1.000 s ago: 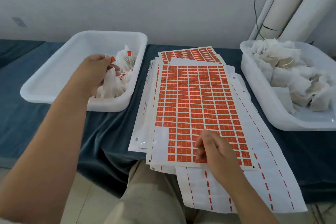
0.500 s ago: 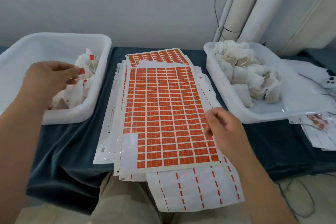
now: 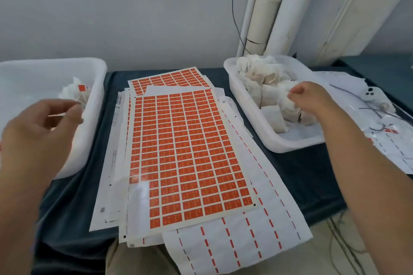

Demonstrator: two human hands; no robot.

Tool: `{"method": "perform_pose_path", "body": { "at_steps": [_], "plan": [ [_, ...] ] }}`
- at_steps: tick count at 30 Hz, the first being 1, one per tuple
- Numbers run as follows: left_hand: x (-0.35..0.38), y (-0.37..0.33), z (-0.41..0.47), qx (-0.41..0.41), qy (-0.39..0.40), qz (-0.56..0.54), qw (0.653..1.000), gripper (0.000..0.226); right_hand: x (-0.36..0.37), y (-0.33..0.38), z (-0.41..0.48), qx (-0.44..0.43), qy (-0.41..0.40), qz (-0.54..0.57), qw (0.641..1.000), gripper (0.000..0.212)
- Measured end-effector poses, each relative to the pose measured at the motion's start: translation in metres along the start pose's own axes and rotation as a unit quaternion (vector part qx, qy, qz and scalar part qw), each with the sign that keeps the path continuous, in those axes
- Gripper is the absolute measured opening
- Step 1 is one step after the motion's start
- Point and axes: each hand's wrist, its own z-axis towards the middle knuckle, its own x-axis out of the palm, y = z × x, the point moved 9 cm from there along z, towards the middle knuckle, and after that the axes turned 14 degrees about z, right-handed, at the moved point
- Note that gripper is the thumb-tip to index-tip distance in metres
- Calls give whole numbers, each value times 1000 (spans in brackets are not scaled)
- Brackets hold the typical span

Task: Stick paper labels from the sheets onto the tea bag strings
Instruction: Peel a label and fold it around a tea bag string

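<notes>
Here, a tea bag point(image 3: 283, 103) was pinched by the right hand point(image 3: 312, 100); label sheets point(image 3: 190, 152) were spread between the hands; whether anything was gripped by the left hand point(image 3: 38, 131) could not be told.

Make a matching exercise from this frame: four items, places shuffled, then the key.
Items
1. right hand
2. top orange label sheet
3. phone
4. labelled tea bags

Places
A. far right, on loose papers
B. in the left tray
C. centre, between the two trays
D. in the right tray, on the unlabelled tea bags

Pairs: 1-D, 2-C, 3-A, 4-B
</notes>
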Motion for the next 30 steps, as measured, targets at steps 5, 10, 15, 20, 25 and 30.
{"method": "perform_pose_path", "body": {
  "at_steps": [5,10,15,20,25,30],
  "plan": [
    [18,-69,-89,80,63,-53,993,37,8,-29,27,40,55,-179,982,57],
    [62,-87,-122,69,152,-91,982,32,10,-32,32,-23,3,-221,975,17],
    [83,-86,-138,56,184,-113,975,33,0,-35,19,-34,30,-154,987,14],
    [94,-82,-149,39,208,-99,972,39,-16,-28,-16,-58,48,-124,989,25],
    [102,-89,-165,43,240,-77,967,44,-46,14,-63,-142,-34,13,989,13],
    [105,-112,-179,89,265,-75,957,45,-57,67,-107,-226,-39,92,969,8]
  ]
}}
